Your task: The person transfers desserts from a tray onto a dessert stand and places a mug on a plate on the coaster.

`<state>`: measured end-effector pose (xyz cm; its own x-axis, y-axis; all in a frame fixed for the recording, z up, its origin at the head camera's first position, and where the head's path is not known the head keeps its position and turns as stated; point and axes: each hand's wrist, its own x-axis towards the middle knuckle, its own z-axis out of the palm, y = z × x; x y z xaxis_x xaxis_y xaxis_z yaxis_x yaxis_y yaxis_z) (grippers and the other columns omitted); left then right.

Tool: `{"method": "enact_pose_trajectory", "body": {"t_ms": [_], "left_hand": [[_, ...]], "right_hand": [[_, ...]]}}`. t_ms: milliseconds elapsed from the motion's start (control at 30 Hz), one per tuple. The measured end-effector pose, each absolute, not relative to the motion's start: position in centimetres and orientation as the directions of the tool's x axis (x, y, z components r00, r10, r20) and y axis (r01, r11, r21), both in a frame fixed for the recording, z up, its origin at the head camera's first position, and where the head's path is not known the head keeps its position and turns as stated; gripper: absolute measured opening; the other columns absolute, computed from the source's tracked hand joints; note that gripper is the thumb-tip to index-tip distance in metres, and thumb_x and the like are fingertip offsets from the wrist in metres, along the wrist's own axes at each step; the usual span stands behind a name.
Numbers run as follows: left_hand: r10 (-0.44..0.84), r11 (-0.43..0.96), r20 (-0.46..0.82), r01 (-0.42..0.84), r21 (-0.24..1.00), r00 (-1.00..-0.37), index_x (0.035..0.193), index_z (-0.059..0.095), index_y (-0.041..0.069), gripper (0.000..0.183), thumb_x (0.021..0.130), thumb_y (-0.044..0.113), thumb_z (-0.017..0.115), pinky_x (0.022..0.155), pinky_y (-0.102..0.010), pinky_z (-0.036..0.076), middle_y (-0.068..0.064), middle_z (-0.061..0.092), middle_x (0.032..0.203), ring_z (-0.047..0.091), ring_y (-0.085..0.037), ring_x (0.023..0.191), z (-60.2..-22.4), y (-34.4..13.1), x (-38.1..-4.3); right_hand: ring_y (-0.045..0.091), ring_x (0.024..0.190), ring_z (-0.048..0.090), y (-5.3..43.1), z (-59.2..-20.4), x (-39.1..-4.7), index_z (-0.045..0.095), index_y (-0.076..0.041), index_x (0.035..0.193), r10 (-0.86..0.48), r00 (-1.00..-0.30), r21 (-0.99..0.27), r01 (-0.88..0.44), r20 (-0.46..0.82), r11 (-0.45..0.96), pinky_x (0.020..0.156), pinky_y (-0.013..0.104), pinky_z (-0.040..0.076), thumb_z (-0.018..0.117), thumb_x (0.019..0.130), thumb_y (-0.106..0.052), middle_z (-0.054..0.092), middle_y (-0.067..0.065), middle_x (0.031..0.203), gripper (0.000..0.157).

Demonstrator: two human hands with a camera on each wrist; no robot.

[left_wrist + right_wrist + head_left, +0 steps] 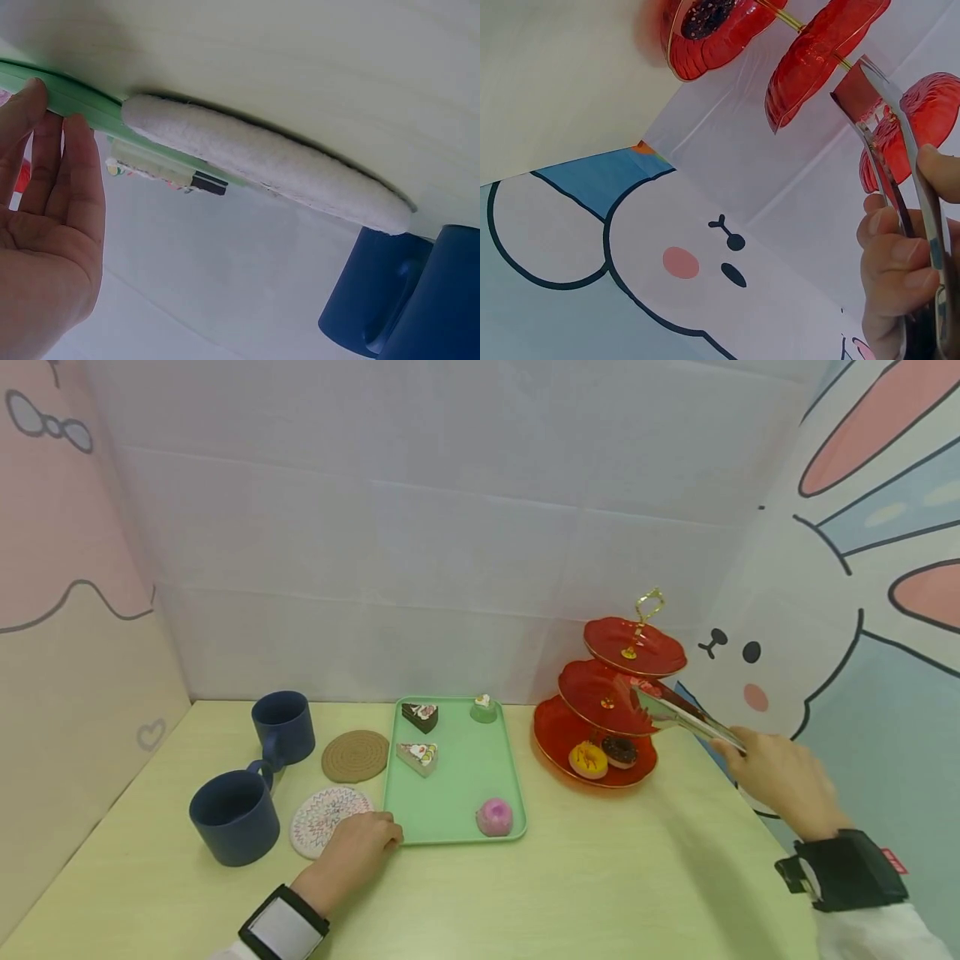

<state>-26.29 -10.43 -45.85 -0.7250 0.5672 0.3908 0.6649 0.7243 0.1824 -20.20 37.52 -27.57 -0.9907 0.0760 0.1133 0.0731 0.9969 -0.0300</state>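
Note:
My left hand [360, 847] grips the near left corner of a green tray [457, 793], thumb and fingertips at its rim. Two toy cake slices [417, 758], a green toy cake [483, 710] and a pink-purple one [495, 817] sit on the tray. My right hand [783, 777] holds metal tongs [922, 195] beside a red three-tier stand [551, 739]. Between the tong tips is a reddish-brown piece [857, 94], apparently a cake slice, level with the middle tier. A yellow doughnut [588, 760] and a chocolate doughnut [619, 751] lie on the bottom tier.
Two dark blue mugs [236, 818] stand at the left of the table. A tan woven coaster [356, 756] and a white patterned coaster [322, 818] lie between them and the tray. A white wall [360, 543] rises behind, and a rabbit-printed panel [795, 610] at the right.

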Motion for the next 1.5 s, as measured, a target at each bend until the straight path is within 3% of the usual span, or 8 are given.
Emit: {"method": "enact_pose_trajectory", "body": {"t_ms": [400, 667, 1000, 1167, 1300, 1500], "left_hand": [[0.566, 0.72, 0.413, 0.672, 0.173, -0.713, 0.065, 0.069, 0.014, 0.014, 0.066, 0.0, 0.071, 0.043, -0.027, 0.046, 0.005, 0.055, 0.059, 0.052, -0.01, 0.052, -45.8, -10.4, -26.2], [0.565, 0.725, 0.408, 0.667, 0.168, -0.717, 0.065, 0.069, 0.014, 0.014, 0.067, 0.0, 0.071, 0.043, -0.027, 0.045, 0.006, 0.055, 0.059, 0.051, -0.01, 0.052, -45.8, -10.5, -26.3], [0.574, 0.715, 0.396, 0.675, 0.184, -0.717, 0.067, 0.07, 0.014, 0.013, 0.067, 0.0, 0.071, 0.045, -0.027, 0.047, 0.005, 0.056, 0.061, 0.052, -0.01, 0.053, -45.6, -10.5, -26.2], [0.574, 0.716, 0.387, 0.672, 0.191, -0.722, 0.067, 0.07, 0.014, 0.013, 0.068, 0.001, 0.07, 0.045, -0.027, 0.046, 0.005, 0.056, 0.061, 0.051, -0.009, 0.053, -45.6, -10.4, -26.2], [0.572, 0.718, 0.386, 0.669, 0.191, -0.724, 0.066, 0.069, 0.015, 0.014, 0.068, 0.001, 0.071, 0.045, -0.027, 0.046, 0.006, 0.056, 0.061, 0.049, -0.009, 0.052, -45.7, -10.4, -26.2], [0.573, 0.721, 0.379, 0.667, 0.189, -0.727, 0.067, 0.07, 0.014, 0.013, 0.068, 0.002, 0.071, 0.044, -0.027, 0.045, 0.006, 0.056, 0.061, 0.049, -0.008, 0.052, -45.6, -10.5, -26.2]], "right_hand": [[0.022, 0.052, 0.047, 38.2, -27.6, -20.1, 0.049, 0.009, 0.122, 0.061, -0.992, -0.028, 0.058, 0.114, 0.998, 0.042, 0.036, 0.04, 0.035, 0.091, -0.059, 0.061, 0.024, 0.08, 0.076], [0.028, 0.059, 0.051, 38.4, -27.5, -20.4, 0.048, 0.009, 0.122, 0.085, -0.992, -0.037, 0.082, 0.094, 0.996, 0.044, 0.039, 0.043, 0.038, 0.091, -0.055, 0.06, 0.031, 0.09, 0.072], [0.021, 0.052, 0.044, 38.6, -27.8, -21.4, 0.054, 0.007, 0.113, 0.047, -0.992, -0.03, 0.044, 0.114, 0.999, 0.043, 0.034, 0.035, 0.044, 0.093, -0.045, 0.051, 0.008, 0.063, 0.057], [0.029, 0.061, 0.053, 38.4, -27.8, -22.1, 0.054, 0.008, 0.116, 0.044, -0.993, -0.033, 0.04, 0.109, 0.999, 0.051, 0.047, 0.045, 0.045, 0.093, -0.043, 0.061, 0.021, 0.078, 0.056], [0.037, 0.07, 0.057, 38.3, -27.8, -22.7, 0.053, 0.008, 0.119, 0.032, -0.994, -0.033, 0.029, 0.104, 0.999, 0.058, 0.057, 0.047, 0.045, 0.093, -0.04, 0.062, 0.03, 0.091, 0.055], [0.024, 0.053, 0.049, 38.0, -28.0, -23.4, 0.059, 0.006, 0.103, 0.022, -0.992, -0.006, 0.021, 0.121, 1.0, 0.044, 0.039, 0.042, 0.049, 0.092, -0.035, 0.055, 0.012, 0.064, 0.044]]}}
